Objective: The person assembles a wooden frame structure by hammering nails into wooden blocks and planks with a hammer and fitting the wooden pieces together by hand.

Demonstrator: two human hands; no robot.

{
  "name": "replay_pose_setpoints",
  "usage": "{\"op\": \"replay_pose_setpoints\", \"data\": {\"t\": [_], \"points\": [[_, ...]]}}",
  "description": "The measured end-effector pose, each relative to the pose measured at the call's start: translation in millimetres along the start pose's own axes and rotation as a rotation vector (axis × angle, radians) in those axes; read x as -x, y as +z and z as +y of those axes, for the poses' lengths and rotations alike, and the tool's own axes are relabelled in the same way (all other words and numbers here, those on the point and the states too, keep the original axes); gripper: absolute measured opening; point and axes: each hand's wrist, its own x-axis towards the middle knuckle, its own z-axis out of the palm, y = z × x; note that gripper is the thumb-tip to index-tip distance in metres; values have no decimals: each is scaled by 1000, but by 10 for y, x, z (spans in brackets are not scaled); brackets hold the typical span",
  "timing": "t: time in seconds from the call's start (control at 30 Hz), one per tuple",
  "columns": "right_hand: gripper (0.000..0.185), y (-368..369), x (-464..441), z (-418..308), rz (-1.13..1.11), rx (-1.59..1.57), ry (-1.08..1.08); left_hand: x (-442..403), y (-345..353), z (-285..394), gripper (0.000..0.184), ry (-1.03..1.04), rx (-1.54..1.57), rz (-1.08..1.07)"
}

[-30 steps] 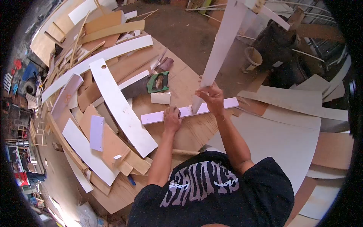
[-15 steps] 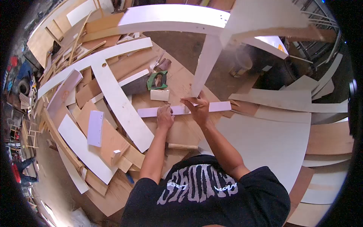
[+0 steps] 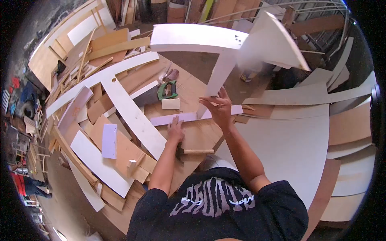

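My left hand rests on the left part of a narrow pale strip lying across the plywood table, its fingers spread over the edge. Raised above the strip, my right hand grips the lower part of a white upright board. That upright joins a wide white crosspiece and a tilted white panel at the top. Its lower end meets the strip near the middle. Behind the strip lie a small cream block and a saw with a green handle.
A hammer with a wooden handle lies near my body. Long white boards and wood offcuts cover the left side. A large white sheet spreads at the right. A person in red and dark clothing is at far left.
The white frame has tipped, bringing its crosspiece and panel into fuller view. My left hand's fingers have straightened out on the strip. The camera view has shifted.
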Motion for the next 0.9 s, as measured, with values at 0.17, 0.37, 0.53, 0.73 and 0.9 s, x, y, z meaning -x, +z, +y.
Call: {"op": "replay_pose_setpoints", "data": {"t": [0.17,0.37,0.53,0.73,0.9], "points": [[20,-30,-150,133,-134,-33,69,-125,-207,116,58,-96,6,-60],[23,-46,-277,271,-212,-46,33,-219,-1591,1128,34,110,511,561],[23,58,-462,316,-184,-94,29,-371,-1623,1076,30,91,665,498],[21,158,-635,425,-143,-135,53,-53,-351,236,53,-76,182,107],[20,48,-729,567,-232,-163,-5,133,-221,274,55,-91,39,110]]}}
